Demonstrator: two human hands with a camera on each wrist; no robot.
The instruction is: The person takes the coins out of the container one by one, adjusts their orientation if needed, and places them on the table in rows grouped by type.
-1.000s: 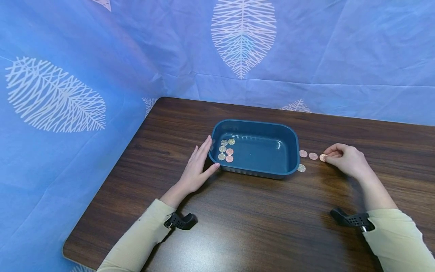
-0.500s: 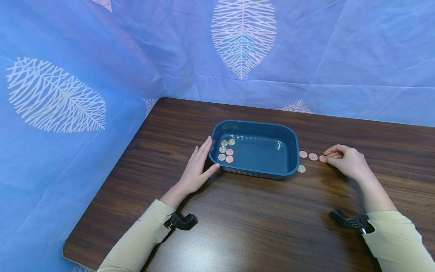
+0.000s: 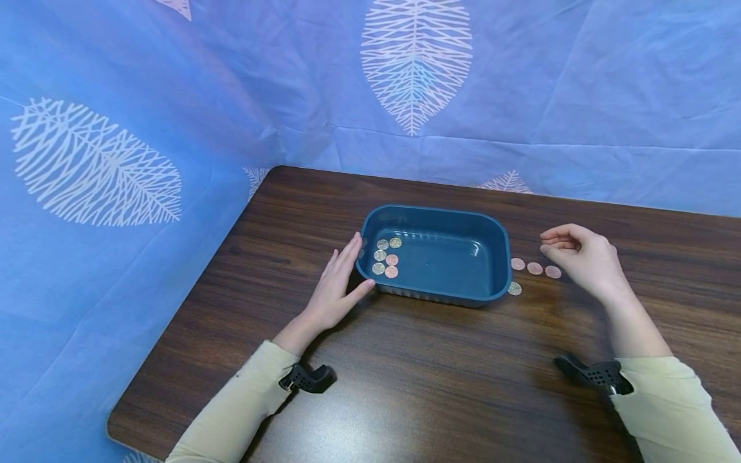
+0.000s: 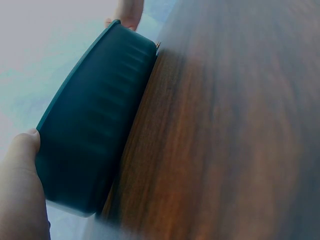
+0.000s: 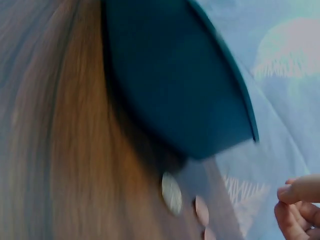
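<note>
Cannot read any text, label, brand, number or sign in the three views. Can see faint patterning on the round yellowish metal coins [image 3: 379,255] and the round copper-coloured metal coins [image 3: 392,260] at nine o'clock inside the deep, dark blue, rounded rectangular plastic tray [image 3: 446,263], but too small to decipher. Likewise cannot decipher the faces of the row of copper-coloured coins [image 3: 535,268] outside at three o'clock, or of the lone yellowish coin [image 3: 514,289] at four o'clock.

Coins [image 3: 535,269] too small for legibility
</note>
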